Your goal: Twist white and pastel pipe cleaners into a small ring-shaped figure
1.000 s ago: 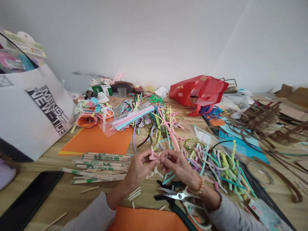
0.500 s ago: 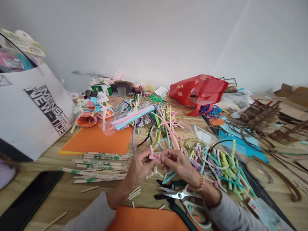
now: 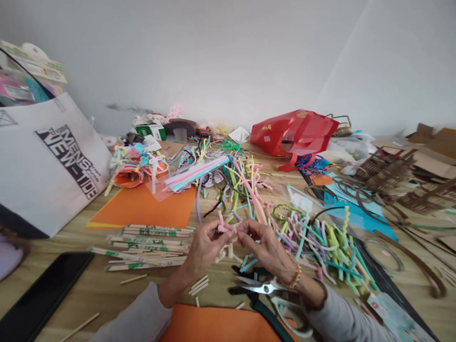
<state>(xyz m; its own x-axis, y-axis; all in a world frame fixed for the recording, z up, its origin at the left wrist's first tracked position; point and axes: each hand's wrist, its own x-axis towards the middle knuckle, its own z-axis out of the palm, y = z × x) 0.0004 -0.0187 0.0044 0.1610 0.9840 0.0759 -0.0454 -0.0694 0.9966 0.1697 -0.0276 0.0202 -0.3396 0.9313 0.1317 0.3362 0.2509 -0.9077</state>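
Between my two hands is a short bent piece of pink pipe cleaner (image 3: 221,224). My left hand (image 3: 205,247) pinches it with thumb and fingertips, one end sticking up. The fingertips of my right hand (image 3: 261,244) are closed at its right end and hide that part. A beaded bracelet (image 3: 296,274) circles my right wrist. Scissors (image 3: 265,288) with pale handles lie below my right hand, on top of dark-handled pliers (image 3: 265,313). Loose pipe cleaners (image 3: 320,237) in many colours are heaped to the right of my hands.
Paper-wrapped chopsticks (image 3: 149,247) lie to the left, near a black phone (image 3: 46,289). Orange sheets (image 3: 149,206) are behind them. A white bag (image 3: 53,156) stands at far left, a red bag (image 3: 274,133) at the back. Brown woven baskets (image 3: 388,168) are at right.
The pink piece has shifted slightly left and its upright end now tilts a little left. Both hands stay almost in place, still pinching.
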